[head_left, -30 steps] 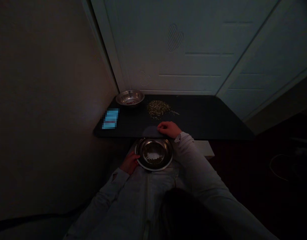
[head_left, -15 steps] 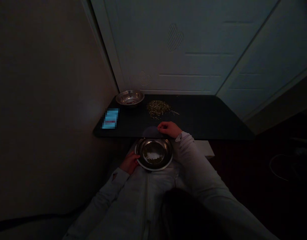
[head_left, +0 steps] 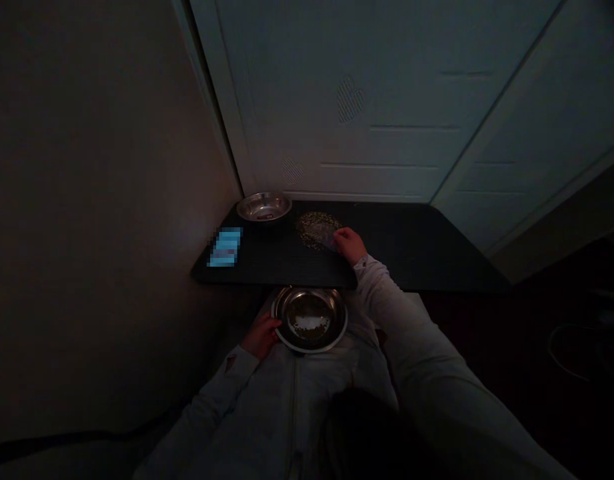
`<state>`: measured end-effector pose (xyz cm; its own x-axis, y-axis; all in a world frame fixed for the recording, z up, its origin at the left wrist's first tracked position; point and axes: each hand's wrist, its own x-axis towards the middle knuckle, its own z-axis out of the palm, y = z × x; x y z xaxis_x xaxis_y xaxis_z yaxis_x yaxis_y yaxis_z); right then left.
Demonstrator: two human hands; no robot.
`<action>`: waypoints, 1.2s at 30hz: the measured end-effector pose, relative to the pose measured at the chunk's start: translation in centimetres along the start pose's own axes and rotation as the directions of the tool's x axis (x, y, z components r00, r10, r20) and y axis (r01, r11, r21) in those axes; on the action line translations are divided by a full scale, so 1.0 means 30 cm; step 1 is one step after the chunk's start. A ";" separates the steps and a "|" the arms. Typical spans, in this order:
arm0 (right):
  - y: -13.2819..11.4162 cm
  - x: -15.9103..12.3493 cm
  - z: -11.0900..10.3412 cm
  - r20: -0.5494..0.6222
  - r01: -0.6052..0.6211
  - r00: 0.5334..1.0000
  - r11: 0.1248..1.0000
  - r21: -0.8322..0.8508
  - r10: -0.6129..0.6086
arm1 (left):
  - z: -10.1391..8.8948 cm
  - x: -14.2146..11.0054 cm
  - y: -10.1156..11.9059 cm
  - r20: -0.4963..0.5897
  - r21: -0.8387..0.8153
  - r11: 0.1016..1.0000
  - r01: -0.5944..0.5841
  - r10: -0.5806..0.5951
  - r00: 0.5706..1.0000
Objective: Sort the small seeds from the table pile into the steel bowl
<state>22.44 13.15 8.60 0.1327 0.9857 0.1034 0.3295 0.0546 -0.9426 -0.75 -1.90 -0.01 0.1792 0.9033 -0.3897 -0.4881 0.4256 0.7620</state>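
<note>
My left hand [head_left: 261, 335] grips the left rim of a shiny metal bowl [head_left: 339, 329] at my lap, just below the table's front edge. Small greenish grains [head_left: 303, 333] lie in the bottom of this bowl. Out over the table, my right hand [head_left: 351, 246] is closed on a thin, see-through plastic piece [head_left: 325, 233]; whether it is a sheet or a scoop is too dim to tell. That piece covers part of a loose pile of mixed green and pale grains [head_left: 305, 227]. Whether it touches the grains I cannot tell.
A second metal bowl [head_left: 265, 208] stands at the back left of the dark table [head_left: 417, 247]. In front of it lies a lit, pixelated phone-like rectangle [head_left: 225, 247]. A wall [head_left: 107, 167] closes off the left side, and white panelling [head_left: 387, 143] rises behind the table.
My right hand has moved forward with the plastic piece, from near the table's front edge to the grain pile. My left hand stays on the bowl. The view has tilted slightly up.
</note>
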 end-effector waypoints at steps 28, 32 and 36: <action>0.052 -0.003 0.035 -0.020 0.240 0.965 0.909 -0.341 -0.262 | 0.022 -0.007 0.006 0.002 -0.024 1.000 -0.002 0.002 1.000; 0.052 -0.003 0.034 -0.010 0.244 0.964 0.900 -0.362 -0.265 | 0.019 -0.005 0.004 0.000 -0.015 1.000 0.007 -0.007 1.000; 0.052 -0.004 0.032 0.010 0.254 0.964 0.916 -0.311 -0.264 | 0.018 -0.006 0.004 -0.029 -0.011 1.000 0.012 -0.012 1.000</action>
<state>22.05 13.27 6.82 0.0314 0.9380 0.3453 0.6265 0.2507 -0.7380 -0.39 -1.98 0.44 0.1604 0.8963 -0.4135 -0.4958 0.4354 0.7515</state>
